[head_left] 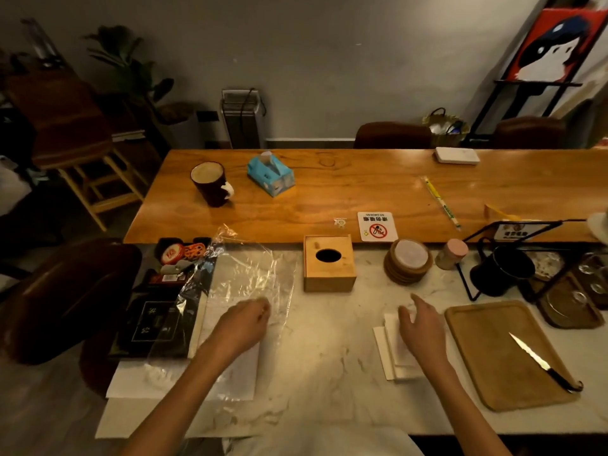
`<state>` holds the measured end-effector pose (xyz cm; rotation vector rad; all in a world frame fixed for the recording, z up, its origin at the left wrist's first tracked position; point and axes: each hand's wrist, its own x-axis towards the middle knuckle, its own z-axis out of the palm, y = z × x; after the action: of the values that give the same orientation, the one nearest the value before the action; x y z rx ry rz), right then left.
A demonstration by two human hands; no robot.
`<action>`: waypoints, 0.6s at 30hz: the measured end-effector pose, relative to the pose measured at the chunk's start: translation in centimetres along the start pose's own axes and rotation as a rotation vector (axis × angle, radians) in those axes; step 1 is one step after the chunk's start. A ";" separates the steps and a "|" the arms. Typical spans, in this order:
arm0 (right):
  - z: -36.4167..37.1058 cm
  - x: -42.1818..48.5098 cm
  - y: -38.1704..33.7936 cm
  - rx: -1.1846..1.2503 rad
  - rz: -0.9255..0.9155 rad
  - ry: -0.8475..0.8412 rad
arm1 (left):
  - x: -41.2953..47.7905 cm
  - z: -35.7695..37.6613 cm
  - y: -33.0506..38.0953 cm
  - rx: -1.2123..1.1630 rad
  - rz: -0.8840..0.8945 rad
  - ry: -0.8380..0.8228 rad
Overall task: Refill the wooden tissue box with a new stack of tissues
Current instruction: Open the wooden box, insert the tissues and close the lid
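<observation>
Wooden tissue box (329, 264) set upright on the worktop (329, 357), left hand (245, 320) laid on clear wrapper (250, 281), fingers curled together, right hand (419, 327) over white tissues (391, 353), fingers spread apart.

No sleeves are being worn: both forearms are being shown bare to the left hand (241, 324) and right hand (421, 327), without rings.

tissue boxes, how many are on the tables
2: a wooden tissue box at the back edge of the marble counter, its slot empty, and a blue tissue pack on the wooden table beside the dark mug.
</observation>
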<state>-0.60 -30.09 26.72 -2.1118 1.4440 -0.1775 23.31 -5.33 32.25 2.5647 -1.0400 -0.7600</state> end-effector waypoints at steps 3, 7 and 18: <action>0.3 2.4 -5.8 0.396 -0.022 -0.166 | 4.4 0.0 4.9 -0.603 -0.025 0.105; 2.2 5.9 -10.9 0.670 0.014 -0.401 | 9.8 1.4 7.7 -0.919 -0.189 0.052; 4.7 6.5 -10.7 0.715 -0.021 -0.433 | 12.2 5.4 7.6 -1.108 -0.092 -0.075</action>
<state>12.69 -31.35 27.10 -1.4606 0.9152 -0.1931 23.36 -19.61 26.62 1.6211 -0.3133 -1.0595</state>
